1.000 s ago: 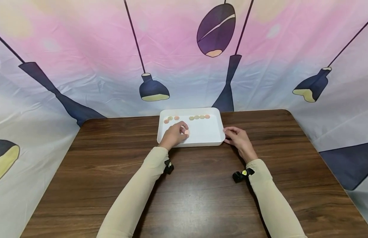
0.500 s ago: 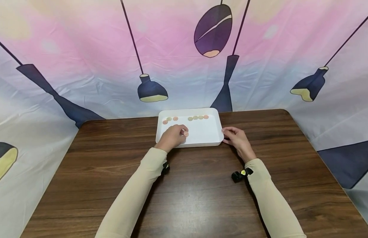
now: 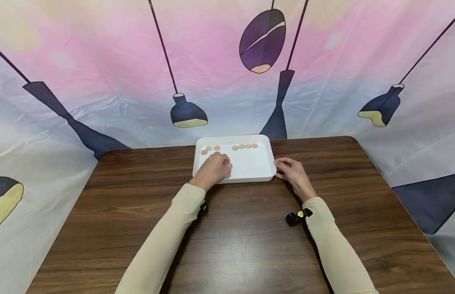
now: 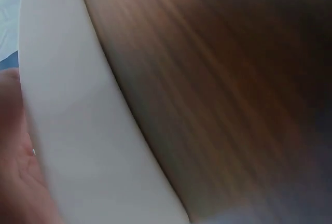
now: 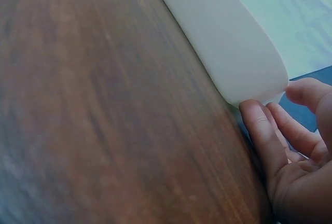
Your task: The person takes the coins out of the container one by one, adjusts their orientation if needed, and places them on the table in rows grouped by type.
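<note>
A shallow white tray (image 3: 251, 165) sits at the far side of the table. My left hand (image 3: 212, 168) reaches over its near wall, with finger and thumb pinching a small pinkish disc (image 3: 229, 166) low over the tray's floor. The fingers mostly hide this disc. In the left wrist view the tray's outer wall (image 4: 78, 120) covers most of that hand. At the tray's near right corner my right hand (image 3: 293, 173) grips the rim; the right wrist view has its fingers (image 5: 262, 133) against the corner.
Along the tray's back lie several pinkish and pale green discs, with a green one (image 3: 235, 148) starting the right-hand row and a pink one (image 3: 204, 152) at far left. The brown wooden table (image 3: 235, 237) ends at a printed curtain (image 3: 132, 73).
My left hand has lowered slightly toward the tray's floor with the pinkish disc, which is now more covered by the fingers. The right hand keeps its hold at the corner.
</note>
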A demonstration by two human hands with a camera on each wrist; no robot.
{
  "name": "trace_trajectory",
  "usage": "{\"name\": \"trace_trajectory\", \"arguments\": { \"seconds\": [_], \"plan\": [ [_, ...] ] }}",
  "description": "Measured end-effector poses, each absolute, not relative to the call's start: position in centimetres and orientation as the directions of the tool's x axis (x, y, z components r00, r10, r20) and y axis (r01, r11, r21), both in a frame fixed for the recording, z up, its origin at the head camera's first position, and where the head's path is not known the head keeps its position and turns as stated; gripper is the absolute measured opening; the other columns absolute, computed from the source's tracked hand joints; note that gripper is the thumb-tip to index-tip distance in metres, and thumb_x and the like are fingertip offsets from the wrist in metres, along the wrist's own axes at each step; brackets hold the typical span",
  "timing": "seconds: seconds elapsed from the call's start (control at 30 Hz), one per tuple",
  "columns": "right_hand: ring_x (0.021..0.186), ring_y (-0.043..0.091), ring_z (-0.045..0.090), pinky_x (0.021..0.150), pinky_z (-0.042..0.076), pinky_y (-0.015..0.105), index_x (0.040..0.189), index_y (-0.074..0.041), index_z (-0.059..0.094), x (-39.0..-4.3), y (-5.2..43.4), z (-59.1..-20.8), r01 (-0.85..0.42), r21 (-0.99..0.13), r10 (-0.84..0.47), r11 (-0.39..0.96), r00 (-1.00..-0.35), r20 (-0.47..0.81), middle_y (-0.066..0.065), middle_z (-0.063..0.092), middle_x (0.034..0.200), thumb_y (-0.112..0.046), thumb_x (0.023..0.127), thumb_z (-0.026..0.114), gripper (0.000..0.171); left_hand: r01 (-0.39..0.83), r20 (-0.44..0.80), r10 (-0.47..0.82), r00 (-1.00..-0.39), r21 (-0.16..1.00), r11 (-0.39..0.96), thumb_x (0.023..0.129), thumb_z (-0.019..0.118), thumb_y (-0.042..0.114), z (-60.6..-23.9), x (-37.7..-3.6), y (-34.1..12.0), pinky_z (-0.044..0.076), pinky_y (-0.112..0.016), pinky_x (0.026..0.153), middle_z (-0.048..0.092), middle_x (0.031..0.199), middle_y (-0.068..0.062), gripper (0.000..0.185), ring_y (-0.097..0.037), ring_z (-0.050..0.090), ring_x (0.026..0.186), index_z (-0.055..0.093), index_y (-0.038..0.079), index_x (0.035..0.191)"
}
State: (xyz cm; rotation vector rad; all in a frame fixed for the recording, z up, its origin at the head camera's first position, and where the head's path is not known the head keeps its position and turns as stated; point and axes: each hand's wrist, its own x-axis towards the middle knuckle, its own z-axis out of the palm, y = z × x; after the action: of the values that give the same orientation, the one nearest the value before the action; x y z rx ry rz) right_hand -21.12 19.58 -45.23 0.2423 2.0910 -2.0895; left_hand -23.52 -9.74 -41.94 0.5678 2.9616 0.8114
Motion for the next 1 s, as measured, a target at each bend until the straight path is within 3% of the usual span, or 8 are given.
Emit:
{"name": "trace_trajectory", "arguments": {
  "seconds": [0.2,0.43,0.67,1.0],
  "plan": [
    [0.094,0.006,0.065,0.083,0.061,0.018,0.141,0.010,0.057,-20.9,19.7,-45.5,0.241,-0.971,-0.003,0.002,-0.971,-0.241,0.009,0.064,0.118,-0.019,0.108,0.062,0.044,0.365,0.088,0.370,-0.925,0.479,0.799,0.099,0.068,0.013,-41.1,-22.7,-11.1,0.060,-0.040,0.088,0.073,0.105,-0.013,0.019,-0.025,0.068,0.095,0.077,0.001,0.110],
    [0.095,0.006,0.066,0.086,0.061,0.019,0.141,0.011,0.056,-20.7,19.8,-45.6,0.244,-0.970,-0.009,-0.004,-0.970,-0.244,0.011,0.063,0.121,-0.018,0.109,0.061,0.044,0.358,0.074,0.369,-0.927,0.469,0.807,0.096,0.079,0.024,-39.5,-21.2,-13.0,0.059,-0.038,0.077,0.068,0.102,-0.005,0.023,-0.021,0.066,0.092,0.078,0.009,0.113],
    [0.095,0.008,0.066,0.086,0.062,0.021,0.139,0.010,0.057,-20.9,19.7,-45.3,0.233,-0.972,-0.006,-0.010,-0.973,-0.233,0.010,0.063,0.117,-0.017,0.109,0.062,0.041,0.411,0.145,0.389,-0.910,0.456,0.789,0.096,0.080,0.028,-38.4,-19.1,-14.6,0.059,-0.039,0.078,0.071,0.100,-0.002,0.022,-0.020,0.066,0.092,0.077,0.013,0.112],
    [0.095,0.007,0.066,0.087,0.061,0.020,0.142,0.009,0.056,-21.0,19.6,-45.3,0.226,-0.974,-0.022,-0.004,-0.974,-0.226,0.007,0.065,0.116,-0.018,0.109,0.061,0.043,0.439,0.149,0.418,-0.896,0.437,0.785,0.094,0.081,0.026,-38.6,-15.8,-16.1,0.051,-0.029,0.063,0.064,0.085,0.009,0.013,-0.011,0.059,0.073,0.077,0.016,0.103]
  ]
}}
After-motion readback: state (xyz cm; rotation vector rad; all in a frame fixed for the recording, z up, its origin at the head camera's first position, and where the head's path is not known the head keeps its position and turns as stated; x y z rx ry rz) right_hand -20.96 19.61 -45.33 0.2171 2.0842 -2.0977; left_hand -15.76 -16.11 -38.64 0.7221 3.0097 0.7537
